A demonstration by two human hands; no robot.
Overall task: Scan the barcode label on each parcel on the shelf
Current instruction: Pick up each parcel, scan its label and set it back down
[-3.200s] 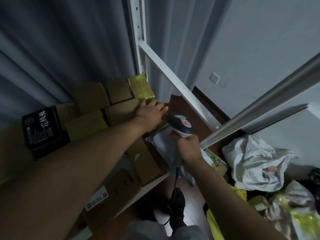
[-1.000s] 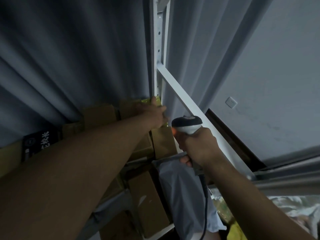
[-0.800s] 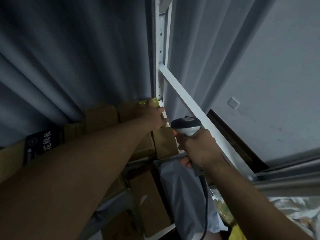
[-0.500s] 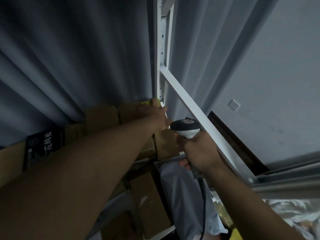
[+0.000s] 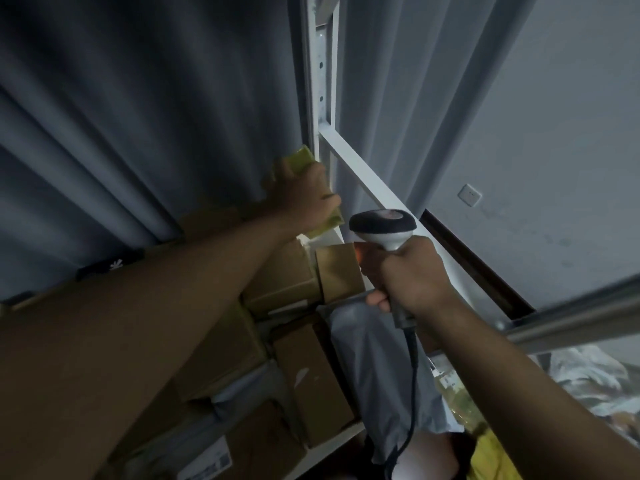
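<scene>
My left hand (image 5: 304,199) grips a yellow-green parcel (image 5: 302,156), lifted off the brown boxes and tilted up against the white shelf post (image 5: 320,81). My right hand (image 5: 403,271) holds a handheld barcode scanner (image 5: 381,225) by its grip, head up, just right of that parcel. A small brown box (image 5: 337,271) below the scanner catches an orange glow. No barcode label on the lifted parcel shows from here.
Several brown cardboard boxes (image 5: 280,275) and a grey poly mailer (image 5: 377,362) crowd the shelf. A box with a white label (image 5: 207,462) lies at the lower left. A white crossbar (image 5: 367,181) and a grey rail (image 5: 571,317) run right. Dark curtain (image 5: 138,116) hangs behind.
My left hand has closed on the yellow-green parcel and raised it off the stack toward the post. The scanner in my right hand stays about where it was.
</scene>
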